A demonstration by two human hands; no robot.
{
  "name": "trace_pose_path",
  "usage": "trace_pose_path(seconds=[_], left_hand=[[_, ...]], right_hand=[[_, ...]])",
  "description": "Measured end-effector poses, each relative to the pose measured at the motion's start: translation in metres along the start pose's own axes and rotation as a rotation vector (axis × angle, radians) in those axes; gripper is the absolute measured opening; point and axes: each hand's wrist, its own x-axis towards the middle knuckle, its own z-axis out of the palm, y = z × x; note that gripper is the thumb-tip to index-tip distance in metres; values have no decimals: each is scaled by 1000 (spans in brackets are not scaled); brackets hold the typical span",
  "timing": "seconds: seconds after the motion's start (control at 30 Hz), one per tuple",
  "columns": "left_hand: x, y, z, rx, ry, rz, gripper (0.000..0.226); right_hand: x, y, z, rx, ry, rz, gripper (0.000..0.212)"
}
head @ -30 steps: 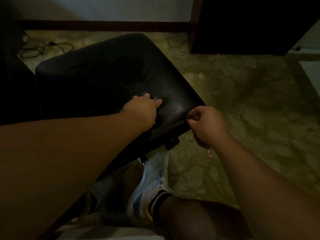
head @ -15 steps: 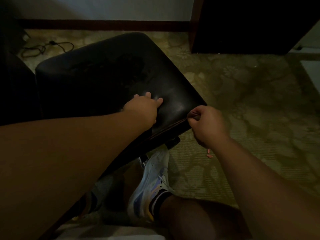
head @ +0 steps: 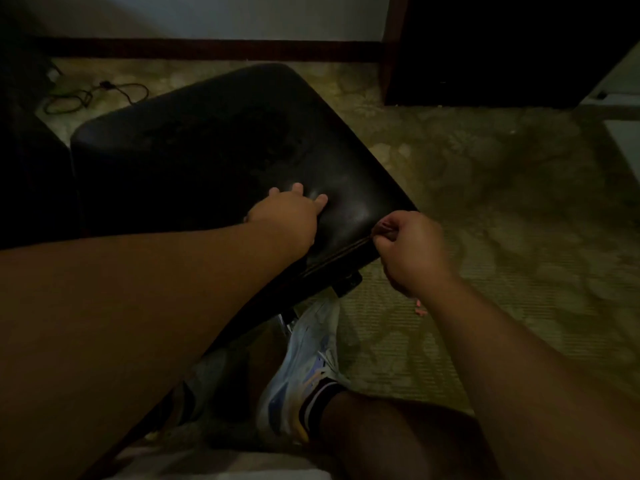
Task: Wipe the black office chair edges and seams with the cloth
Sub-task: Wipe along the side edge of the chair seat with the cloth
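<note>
Patterned green-gold carpet is spreading across the dim room, its leafy weave turning ribbed toward five o'clock. Along twelve o'clock a pale wall is meeting a dark wooden baseboard, and a large dark cabinet is filling the one o'clock corner.

Next in size, the black office chair seat is lying between nine and twelve o'clock of centre, a smooth, faintly glossy leather-like pad with rounded corners and a piped seam running along its near edge.

Both bare forearms are reaching in from the bottom. Left hand is pressing on the seat near its near-right corner, fingers fairly straight and spread, gripping nothing. Right hand is sitting at the seat's right corner, at the end of the seam, with fingers curled and thumb pinched against them; whether the cloth is inside that pinch I cannot tell, as no cloth is showing clearly.

At six o'clock a pale blue sneaker with a dark striped sock is resting on the carpet under the seat edge. A thin black cable is looping at ten o'clock.

Compared with half a second earlier, both hands are holding almost the same spots, with no clear shift.
</note>
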Motion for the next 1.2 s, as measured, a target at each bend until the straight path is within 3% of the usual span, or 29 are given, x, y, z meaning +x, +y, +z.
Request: trace_pose_path(seconds=[0.07,0.2,0.3,0.43,0.57,0.67,0.8,0.93,1.03,1.2], left_hand=[[1,0,0,-2,-2,2,84],[2,0,2,-2,3,-2,84],[2,1,2,1,5,-2,84],[2,1,2,2,1,-8,87],[0,2,2,1,8,-14,87],[0,2,4,6,18,-22,87],[0,2,3,0,16,-16,84],[-2,2,4,5,31,-22,84],[-2,1,4,-1,31,-11,85],[-2,2,5,-1,39,-21,82]], right_hand=[[0,0,1,8,57,21,11],[0,-3,-1,-6,-19,-10,11],[0,-3,-2,2,48,3,12],[-1,-8,-2,-8,-31,-28,10],[0,-7,-2,-1,42,11,12],[-1,-9,-2,-33,-35,-40,10],[-1,-10,-1,-40,17,-26,10],[-2,-12,-2,-55,-52,-49,9],[-1,-12,-3,-43,22,-18,7],[-1,-14,-2,-53,-71,-58,6]])
